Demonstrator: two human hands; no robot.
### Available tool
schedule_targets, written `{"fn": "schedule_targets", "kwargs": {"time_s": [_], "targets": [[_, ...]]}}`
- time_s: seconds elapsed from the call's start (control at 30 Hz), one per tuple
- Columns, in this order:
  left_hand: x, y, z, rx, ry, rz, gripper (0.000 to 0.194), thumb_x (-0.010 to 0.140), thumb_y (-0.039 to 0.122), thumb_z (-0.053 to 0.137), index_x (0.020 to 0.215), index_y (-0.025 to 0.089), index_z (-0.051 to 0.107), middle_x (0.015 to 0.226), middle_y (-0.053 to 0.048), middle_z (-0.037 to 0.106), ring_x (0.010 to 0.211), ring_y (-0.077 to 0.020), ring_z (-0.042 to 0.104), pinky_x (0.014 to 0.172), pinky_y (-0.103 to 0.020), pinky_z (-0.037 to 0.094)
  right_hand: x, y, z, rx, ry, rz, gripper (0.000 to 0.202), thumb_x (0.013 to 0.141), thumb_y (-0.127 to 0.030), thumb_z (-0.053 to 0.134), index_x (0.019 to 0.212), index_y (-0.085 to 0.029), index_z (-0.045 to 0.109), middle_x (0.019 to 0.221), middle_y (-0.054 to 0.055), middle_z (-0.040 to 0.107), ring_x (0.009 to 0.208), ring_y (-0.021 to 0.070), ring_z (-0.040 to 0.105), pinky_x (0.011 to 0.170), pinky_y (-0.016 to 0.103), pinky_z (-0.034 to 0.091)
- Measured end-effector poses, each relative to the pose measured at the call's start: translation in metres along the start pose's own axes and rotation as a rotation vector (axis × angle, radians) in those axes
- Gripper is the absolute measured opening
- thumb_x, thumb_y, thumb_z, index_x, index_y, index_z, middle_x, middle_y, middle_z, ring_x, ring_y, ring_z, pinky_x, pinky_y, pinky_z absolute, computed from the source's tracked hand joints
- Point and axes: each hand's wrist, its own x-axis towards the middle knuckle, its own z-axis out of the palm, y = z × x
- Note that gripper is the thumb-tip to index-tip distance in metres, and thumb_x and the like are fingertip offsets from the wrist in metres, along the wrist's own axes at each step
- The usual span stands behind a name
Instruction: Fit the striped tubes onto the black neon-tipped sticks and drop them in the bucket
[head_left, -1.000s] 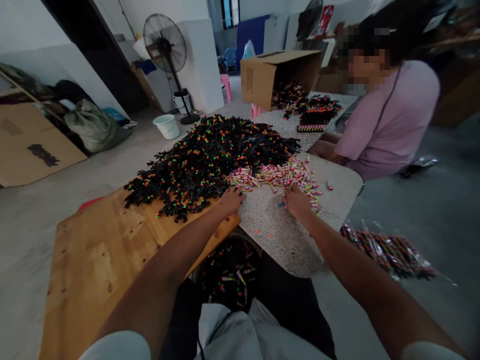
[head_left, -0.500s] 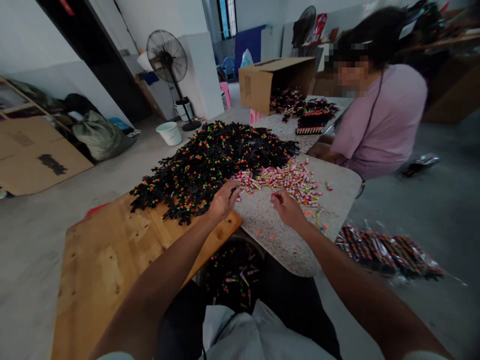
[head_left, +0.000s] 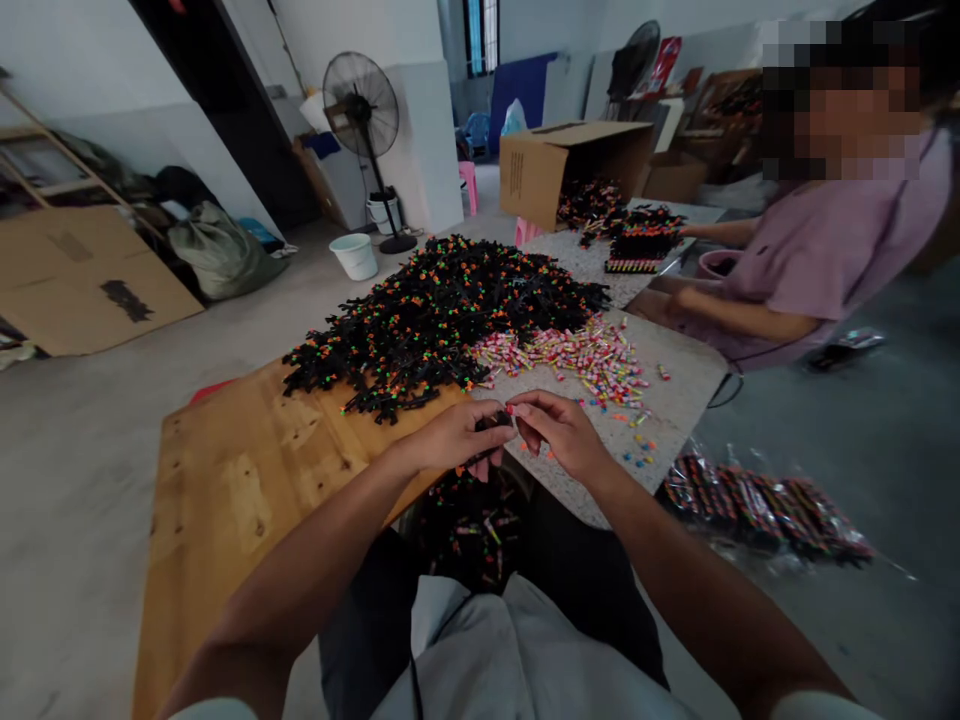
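Observation:
My left hand (head_left: 454, 435) is closed around a small black plastic piece (head_left: 491, 424), which its fingers partly hide. My right hand (head_left: 561, 430) meets it from the right, fingertips pinching a small pink tube with a red end (head_left: 511, 410) against the black piece. Whether the two parts are joined I cannot tell. Just beyond the hands rises a big heap of black plastic pieces (head_left: 450, 310) with orange and green tips. Beside it lies a spread of small pink and yellow tubes (head_left: 585, 355). Below my hands, a container between my legs holds black pieces and tubes (head_left: 472, 530).
A wooden board (head_left: 247, 480) adjoins a speckled stone tabletop (head_left: 675, 350). Bagged black pieces (head_left: 757, 505) lie on the floor at right. A person in a pink shirt (head_left: 847, 240) sits beyond, near a tipped carton (head_left: 529, 180). A fan (head_left: 361, 105) and white bucket (head_left: 354, 257) stand behind.
My hands have come together and nearer my body from separate spots by the heap and the tubes. The view has turned left, and the other person has shifted posture.

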Motion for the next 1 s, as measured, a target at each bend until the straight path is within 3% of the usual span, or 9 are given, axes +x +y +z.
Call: {"fn": "schedule_targets", "kwargs": {"time_s": [0.3,0.53,0.63,0.73,0.87,1.0], "targets": [[-0.011,0.0,-0.001,-0.009,-0.146,-0.097,0.038,0.098,0.051,0.065,0.116,0.017,0.063,0.073,0.0,0.07,0.052,-0.0137,0.07,0.048,-0.02,0.052,-0.01,-0.001,0.006,-0.084,-0.059,0.015,0.035,0.088,-0.051,0.074,0.096,-0.017,0.076,0.063,-0.003,0.061,0.05,0.0108,0.053,0.048,0.026,0.043],[-0.012,-0.01,-0.002,-0.036,-0.145,-0.171,0.039,0.09,0.054,0.074,0.093,0.017,0.062,0.069,-0.001,0.072,0.052,-0.015,0.071,0.048,-0.021,0.053,-0.014,-0.004,-0.002,-0.401,-0.152,-0.039,0.028,0.093,-0.04,0.068,0.107,-0.019,0.08,0.083,0.003,0.074,0.057,0.0112,0.055,0.055,0.025,0.044],[-0.013,-0.016,-0.002,-0.084,-0.158,-0.194,0.043,0.086,0.056,0.078,0.088,0.016,0.062,0.067,-0.001,0.072,0.051,-0.0141,0.07,0.048,-0.021,0.052,-0.016,-0.009,-0.002,-0.48,-0.208,-0.049,0.027,0.094,-0.037,0.065,0.105,-0.018,0.081,0.081,0.003,0.074,0.058,0.0116,0.056,0.056,0.025,0.042],[-0.013,-0.026,-0.002,-0.179,-0.187,-0.202,0.048,0.08,0.059,0.083,0.089,0.015,0.064,0.064,0.001,0.07,0.048,-0.0134,0.068,0.047,-0.021,0.052,-0.018,-0.011,0.0,-0.494,-0.265,0.007,0.028,0.095,-0.038,0.063,0.102,-0.017,0.08,0.074,0.001,0.071,0.06,0.0126,0.057,0.058,0.024,0.043],[-0.015,-0.046,-0.002,-0.263,-0.23,-0.217,0.055,0.073,0.063,0.086,0.088,0.014,0.067,0.061,0.0,0.069,0.046,-0.0138,0.066,0.045,-0.02,0.051,-0.024,-0.003,0.003,-0.456,-0.302,0.043,0.024,0.094,-0.037,0.065,0.096,-0.017,0.079,0.082,0.002,0.075,0.074,0.0147,0.063,0.068,0.025,0.047],[-0.019,-0.073,0.004,-0.312,-0.248,-0.25,0.055,0.072,0.064,0.087,0.088,0.015,0.067,0.062,0.001,0.069,0.047,-0.0128,0.065,0.046,-0.021,0.052,-0.033,0.017,0.008,-0.402,-0.306,0.149,0.026,0.094,-0.039,0.065,0.099,-0.017,0.078,0.075,0.0,0.071,0.062,0.0116,0.058,0.06,0.023,0.044]]}}
